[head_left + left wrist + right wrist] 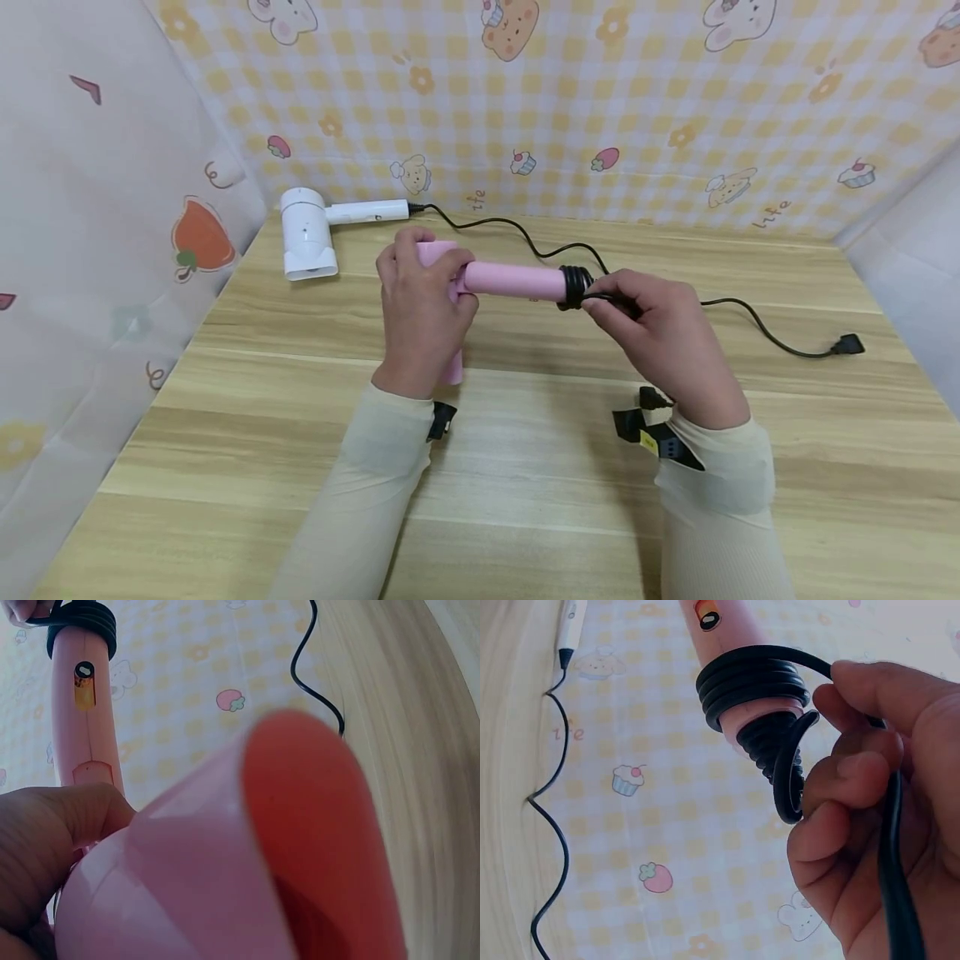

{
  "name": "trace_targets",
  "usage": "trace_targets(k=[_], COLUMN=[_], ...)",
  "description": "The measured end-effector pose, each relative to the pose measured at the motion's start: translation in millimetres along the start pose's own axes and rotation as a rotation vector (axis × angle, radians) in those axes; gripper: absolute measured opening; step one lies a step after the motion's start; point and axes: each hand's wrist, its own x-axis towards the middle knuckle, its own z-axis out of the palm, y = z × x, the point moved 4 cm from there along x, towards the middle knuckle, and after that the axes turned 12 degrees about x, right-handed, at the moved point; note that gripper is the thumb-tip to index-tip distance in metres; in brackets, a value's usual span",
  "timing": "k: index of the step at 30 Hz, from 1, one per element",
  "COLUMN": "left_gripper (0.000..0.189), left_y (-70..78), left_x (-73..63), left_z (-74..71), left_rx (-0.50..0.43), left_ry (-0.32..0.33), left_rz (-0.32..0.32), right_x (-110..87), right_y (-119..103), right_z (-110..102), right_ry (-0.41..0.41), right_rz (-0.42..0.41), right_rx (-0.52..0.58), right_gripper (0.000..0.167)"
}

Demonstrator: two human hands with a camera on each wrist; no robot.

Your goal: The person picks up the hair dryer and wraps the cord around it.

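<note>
My left hand (pixel 423 321) grips a pink hair dryer (pixel 517 282) around its head, thumb and fingers close to where the handle joins. The handle points right, raised over the table. Several turns of black cord (pixel 574 288) are wound around the handle's end. In the right wrist view, my right hand (pixel 889 772) pinches the cord between thumb and forefinger, just past the coil (pixel 754 686). The cord runs on across the palm and down past the wrist. The dryer's wide pink nozzle (pixel 322 825) fills the front of the left wrist view.
A white hair dryer (pixel 306 237) lies on the wooden table (pixel 525 483) at the back left. Its black cord (pixel 517 227) trails right, passing behind my right hand. A black plug (pixel 849 344) lies at the right. A checked, patterned cloth (pixel 540 108) covers the back wall.
</note>
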Motion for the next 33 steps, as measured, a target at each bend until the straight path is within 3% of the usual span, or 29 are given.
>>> trace_targets(k=[15, 22, 28, 33], left_gripper=[0.029, 0.028, 0.028, 0.029], left_y=[1.9, 4.0, 6.3, 5.8], left_x=[0.7, 1.4, 1.6, 2.1], left_z=[-0.8, -2.6, -4.4, -6.0], left_rx=[0.003, -0.006, -0.037, -0.028], left_ry=[0.012, 0.012, 0.011, 0.006], left_rz=[0.073, 0.112, 0.156, 0.171], right_x=[1.0, 1.6, 0.9, 1.1], right_y=[-2.6, -0.1, 3.7, 4.2], right_z=[-1.3, -3.9, -9.5, -10.2], right_ry=[0.099, 0.141, 0.212, 0.192], right_rz=[-0.136, -0.100, -0.018, 0.020], right_rx=[0.104, 0.047, 0.018, 0.045], right_gripper=[0.017, 0.013, 0.014, 0.012])
